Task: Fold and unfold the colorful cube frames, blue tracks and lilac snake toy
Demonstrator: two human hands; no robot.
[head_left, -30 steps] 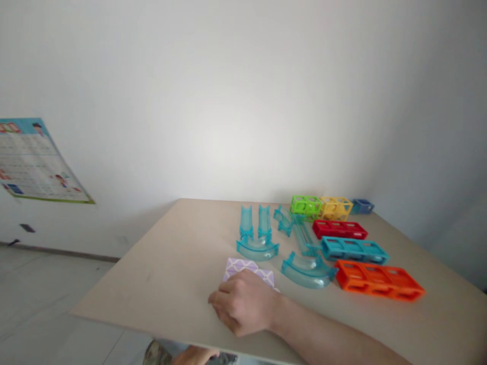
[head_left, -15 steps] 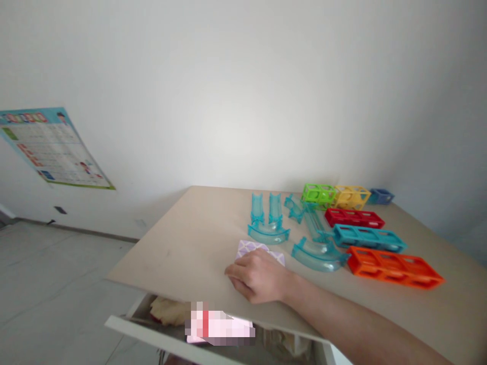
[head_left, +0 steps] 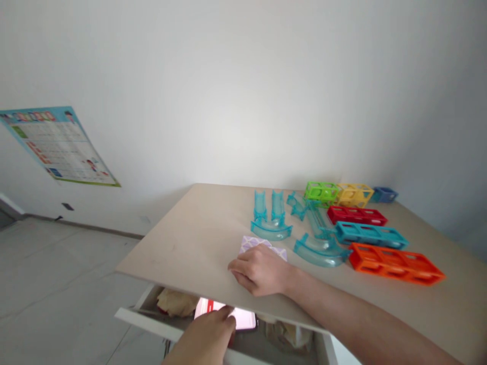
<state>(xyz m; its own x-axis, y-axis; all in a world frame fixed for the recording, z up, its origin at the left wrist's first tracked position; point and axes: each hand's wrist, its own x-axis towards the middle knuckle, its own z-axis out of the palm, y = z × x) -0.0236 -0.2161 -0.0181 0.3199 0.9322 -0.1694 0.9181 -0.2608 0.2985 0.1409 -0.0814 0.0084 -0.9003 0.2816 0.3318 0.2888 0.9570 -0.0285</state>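
My left hand (head_left: 210, 334) reaches over the drawer front, its fingertips at the lit screen of a phone (head_left: 245, 319) lying in the drawer. One finger is stretched toward the screen; the others are partly hidden. On the tabletop, my right hand (head_left: 259, 270) rests with curled fingers, partly covering a purple-and-white patterned flat piece (head_left: 251, 243). Whatever those fingers may hold is hidden. Nearest to the right hand are translucent blue curved track pieces (head_left: 321, 253) (head_left: 271, 232).
Rows of open-frame blocks stand at the right: orange (head_left: 395, 263), teal (head_left: 371, 235), red (head_left: 357, 215), yellow (head_left: 354, 194) and green (head_left: 321, 192). Straight blue tracks (head_left: 277, 204) lie farther back. The pulled-out drawer (head_left: 148, 324) holds crumpled cloth-like items (head_left: 177, 302). A wall stands behind.
My left hand has come up from the bottom edge to the phone in the drawer. My right hand stays in place on the table. The view has shifted slightly.
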